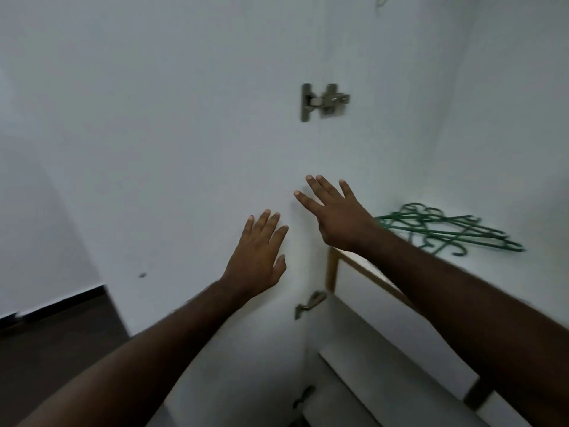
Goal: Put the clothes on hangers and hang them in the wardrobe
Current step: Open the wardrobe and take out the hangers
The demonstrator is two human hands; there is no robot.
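Head view showed no readable writing; green hangers [446, 229] lay at three o'clock, lengthwise left-right, both hands spread, empty.

Dark brown floor [55, 343] at lower left, black skirting strip [61, 303] along the white wall [37, 211] above it.

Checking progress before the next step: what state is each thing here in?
Left hand: open, fingers straight, holding nothing.
Right hand: open, fingers spread, holding nothing.
Green hangers: bare, piled on a wardrobe shelf.
Wardrobe door: swung open, hinge exposed.
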